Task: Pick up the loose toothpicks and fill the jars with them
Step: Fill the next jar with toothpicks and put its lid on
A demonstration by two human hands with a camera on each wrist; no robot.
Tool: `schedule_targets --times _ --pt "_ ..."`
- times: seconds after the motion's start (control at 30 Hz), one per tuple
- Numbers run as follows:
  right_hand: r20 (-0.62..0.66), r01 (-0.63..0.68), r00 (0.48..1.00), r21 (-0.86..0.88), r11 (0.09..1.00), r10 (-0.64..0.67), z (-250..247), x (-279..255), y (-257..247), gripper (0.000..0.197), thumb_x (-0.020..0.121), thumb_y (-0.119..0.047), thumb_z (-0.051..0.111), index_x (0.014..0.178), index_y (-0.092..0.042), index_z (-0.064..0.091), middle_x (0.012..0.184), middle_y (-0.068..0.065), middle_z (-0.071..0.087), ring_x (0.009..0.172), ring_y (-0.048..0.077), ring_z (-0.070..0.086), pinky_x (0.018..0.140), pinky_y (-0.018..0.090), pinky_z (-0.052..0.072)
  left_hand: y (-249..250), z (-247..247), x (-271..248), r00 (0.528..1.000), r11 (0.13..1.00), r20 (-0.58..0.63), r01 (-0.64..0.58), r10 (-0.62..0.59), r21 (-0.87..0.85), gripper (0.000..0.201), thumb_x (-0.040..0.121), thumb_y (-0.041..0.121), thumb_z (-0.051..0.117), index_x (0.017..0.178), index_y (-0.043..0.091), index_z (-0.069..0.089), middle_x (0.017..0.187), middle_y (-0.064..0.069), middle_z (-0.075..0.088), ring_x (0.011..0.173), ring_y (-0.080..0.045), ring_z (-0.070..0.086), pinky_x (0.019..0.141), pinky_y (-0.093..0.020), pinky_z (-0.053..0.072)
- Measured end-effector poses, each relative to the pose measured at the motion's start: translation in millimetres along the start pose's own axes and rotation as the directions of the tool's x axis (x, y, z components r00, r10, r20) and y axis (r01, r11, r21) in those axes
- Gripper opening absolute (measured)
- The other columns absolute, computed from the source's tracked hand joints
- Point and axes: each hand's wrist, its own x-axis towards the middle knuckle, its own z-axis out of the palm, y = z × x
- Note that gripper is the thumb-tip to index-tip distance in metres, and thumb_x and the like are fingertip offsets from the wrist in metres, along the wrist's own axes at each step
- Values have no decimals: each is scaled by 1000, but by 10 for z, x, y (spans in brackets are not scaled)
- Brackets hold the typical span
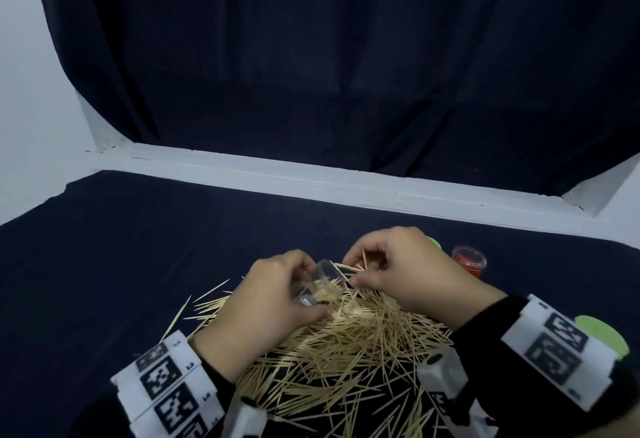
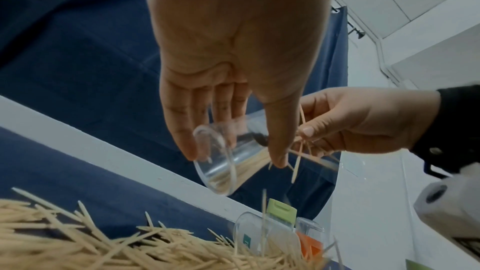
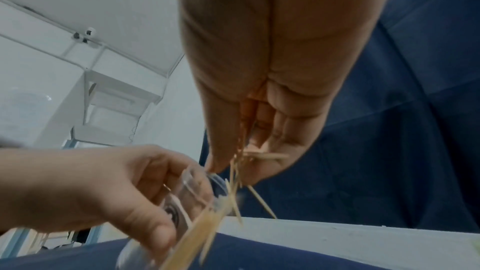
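A big heap of loose toothpicks (image 1: 349, 351) lies on the dark blue cloth in front of me. My left hand (image 1: 273, 299) grips a clear plastic jar (image 1: 320, 281) tilted on its side above the heap, its mouth turned toward my right hand; several toothpicks lie inside it (image 2: 249, 165). My right hand (image 1: 398, 271) pinches a small bunch of toothpicks (image 1: 349, 269) at the jar's mouth, some sticking out at angles (image 3: 239, 174). The left wrist view shows the jar (image 2: 223, 157) between my thumb and fingers.
A jar with a red label (image 1: 469, 261) stands at the right behind my right hand. Another clear jar with a green lid (image 2: 270, 231) lies at the heap's far edge. Green lids (image 1: 602, 333) lie at the right. A white ledge (image 1: 311, 178) borders the cloth.
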Motion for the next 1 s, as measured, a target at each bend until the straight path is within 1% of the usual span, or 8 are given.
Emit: schedule_targets --times 0.13,0.23,0.33,0.43,0.53,0.67,0.83,1.0 --pt "15 104 995 -23 994 -103 134 15 8 4 79 -26 74 82 -23 74 90 -11 57 82 6 54 77 26 44 7 23 -2 999 999 4 -40 40 -12 44 56 37 90 84 34 56 80 14 64 73 2 60 67 -21 51" --pt "68 138 989 -65 988 -133 196 34 10 6 81 -25 72 86 -23 72 95 -11 56 87 7 53 85 35 45 6 48 -6 998 998 14 -53 53 -31 48 55 35 90 92 30 59 84 13 64 75 0 61 70 -26 52" --pt "-68 158 985 13 987 -157 159 35 40 9 85 -17 67 88 -24 73 91 -13 58 84 4 55 80 25 45 -5 57 -8 1000 999 -7 -30 30 -27 47 55 35 90 88 31 58 83 13 63 74 0 60 70 -26 52" --pt "-174 89 983 137 986 -65 78 23 71 12 84 -16 69 84 -28 73 82 -13 63 75 1 57 66 12 43 -39 61 4 1000 999 -26 -4 3 -34 47 54 39 90 87 32 56 83 13 64 76 0 61 72 -28 53" --pt "-151 30 988 259 965 10 53 29 102 11 81 -18 73 81 -29 73 66 -8 64 62 5 56 63 21 48 -61 57 15 999 999 -36 17 -19 -35 47 55 41 89 86 32 56 83 13 65 77 0 61 72 -27 53" --pt "-59 -12 998 253 967 28 135 65 115 12 82 -20 72 78 -30 71 59 -10 61 56 2 54 60 21 47 -28 47 21 999 999 -46 -8 7 -36 47 54 38 90 87 32 56 84 13 64 78 1 61 69 -21 52" --pt "-40 36 999 244 969 -27 201 110 92 13 81 -20 73 78 -31 68 82 -11 56 63 0 50 59 11 41 -8 36 24 998 998 -47 -47 45 -37 50 54 34 91 93 29 59 86 13 64 77 2 60 68 -17 49" --pt "-118 72 993 430 900 -23 196 143 73 18 83 -11 71 77 -28 72 84 -6 61 63 5 60 67 19 52 -9 35 13 997 998 -60 -47 44 -48 51 55 34 90 94 32 57 88 13 64 81 3 61 71 -15 50"
